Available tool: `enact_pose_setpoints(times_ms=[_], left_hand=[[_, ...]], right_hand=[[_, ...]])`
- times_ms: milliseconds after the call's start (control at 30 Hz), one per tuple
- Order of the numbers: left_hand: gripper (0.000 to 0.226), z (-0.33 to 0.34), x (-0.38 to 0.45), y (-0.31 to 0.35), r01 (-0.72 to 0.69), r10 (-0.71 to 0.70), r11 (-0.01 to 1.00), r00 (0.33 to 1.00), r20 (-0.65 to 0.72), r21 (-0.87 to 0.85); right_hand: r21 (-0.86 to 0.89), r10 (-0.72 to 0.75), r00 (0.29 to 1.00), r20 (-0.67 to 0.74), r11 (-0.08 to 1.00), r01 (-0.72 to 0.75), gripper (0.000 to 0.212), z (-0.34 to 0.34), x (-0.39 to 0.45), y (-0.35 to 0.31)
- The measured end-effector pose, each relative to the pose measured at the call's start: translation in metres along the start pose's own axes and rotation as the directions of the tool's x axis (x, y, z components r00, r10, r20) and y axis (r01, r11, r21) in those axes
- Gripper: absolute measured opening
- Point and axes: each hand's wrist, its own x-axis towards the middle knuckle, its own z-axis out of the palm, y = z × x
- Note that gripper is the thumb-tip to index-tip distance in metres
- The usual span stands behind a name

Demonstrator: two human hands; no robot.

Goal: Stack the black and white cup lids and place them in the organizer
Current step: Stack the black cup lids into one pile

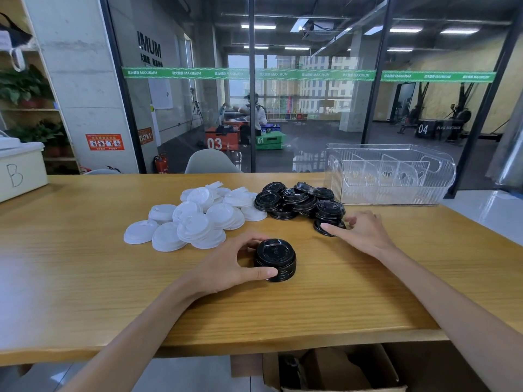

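A short stack of black lids (276, 258) stands on the wooden table (85, 278) near the front middle. My left hand (226, 267) grips it, thumb in front and fingers curled round its far side. A loose pile of black lids (297, 199) lies behind it. My right hand (362, 230) reaches to a black lid (325, 230) at the pile's near right edge, with thumb and fingers closing round it. A heap of white lids (198, 219) spreads to the left of the black pile. The clear plastic organizer (390, 174) with dividers sits at the back right.
A cream box marked B (19, 171) sits at the table's back left corner. A pale chair (210, 162) stands behind the table before a glass wall. An open cardboard box (334, 369) lies under the table's front edge.
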Motion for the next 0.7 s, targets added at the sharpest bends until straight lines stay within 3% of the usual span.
enact_pose_setpoints(times_ms=[67,133,300,467,600,700], left_hand=[[0.056,0.000,0.000,0.001,-0.002,0.002,1.000,1.000,0.000,-0.002],[0.056,0.000,0.000,0.002,-0.002,0.002,1.000,1.000,0.002,-0.003],[0.056,0.000,-0.001,0.001,-0.009,0.009,1.000,1.000,0.001,0.002],[0.056,0.000,-0.001,0.001,-0.002,0.002,1.000,1.000,-0.001,-0.002],[0.058,0.000,-0.001,0.001,0.000,0.000,1.000,1.000,0.000,-0.011],[0.060,0.000,0.000,-0.001,0.008,-0.008,1.000,1.000,0.001,-0.010]], right_hand=[[-0.023,-0.005,1.000,0.004,1.000,0.005,0.064,0.000,-0.001,-0.004],[-0.022,0.011,1.000,0.019,1.000,-0.011,0.058,0.000,-0.003,-0.006],[-0.009,0.001,1.000,0.002,1.000,-0.001,0.089,-0.006,-0.023,-0.006],[-0.018,-0.031,0.999,0.024,0.999,0.031,0.085,-0.013,-0.057,-0.012],[0.159,-0.065,0.997,-0.030,0.985,0.069,0.055,-0.019,-0.069,-0.016],[0.143,-0.122,0.992,-0.043,0.981,0.127,0.037,-0.018,-0.068,-0.016]])
